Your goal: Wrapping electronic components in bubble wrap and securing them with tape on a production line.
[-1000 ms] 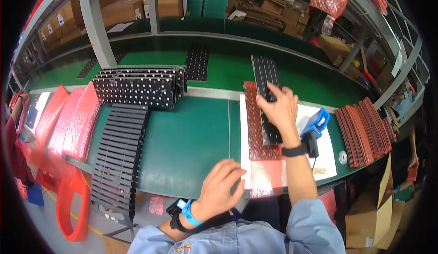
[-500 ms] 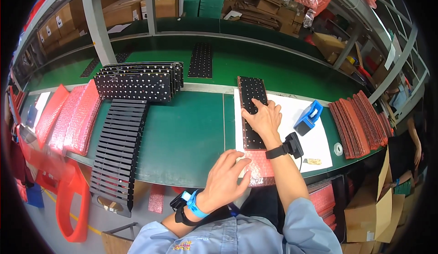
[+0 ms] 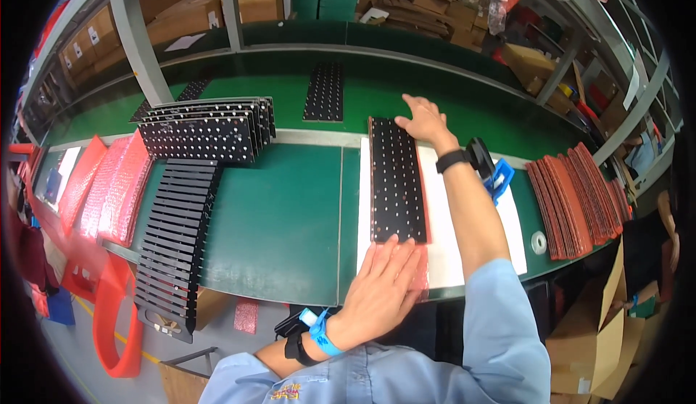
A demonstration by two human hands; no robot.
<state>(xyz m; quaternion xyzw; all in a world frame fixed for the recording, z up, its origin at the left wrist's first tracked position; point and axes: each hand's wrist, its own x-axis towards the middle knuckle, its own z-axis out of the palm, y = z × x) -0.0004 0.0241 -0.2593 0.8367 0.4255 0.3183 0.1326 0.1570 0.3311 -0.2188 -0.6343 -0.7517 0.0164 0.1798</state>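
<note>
Dotted black board: lying flat on the red bubble pouch (image 3: 423,268), over the white sheet (image 3: 441,223) right of the bench middle; the black board (image 3: 397,179) is facing up with its pale dots showing
Long axis: running near to far, with the near end pointing toward the person and the far end reaching the pale ledge
Left hand (image 3: 384,288): lying palm down over the near part of the pouch, fingers extended and slightly apart, fingertips meeting or almost meeting the board's near edge; gripping nothing that shows
Right hand (image 3: 424,122): hovering at the board's far right corner, open with the thumb apart from the fingers, holding nothing visible; whether the thumb is touching the corner, one cannot tell
Nearer hand: the left is sitting closest to the near end, the right closest to the far end
Right side: a blue holder (image 3: 500,179) is standing beyond the right forearm, a white roll (image 3: 539,243) is lying near the stacked red pouches (image 3: 573,208)
Left side: upright boards (image 3: 196,139) are standing in a row behind the slatted black rack (image 3: 174,237), pink bubble bags (image 3: 127,194) lying farther left
Far side: another dotted board (image 3: 324,92) is lying on the green surface (image 3: 254,85)
</note>
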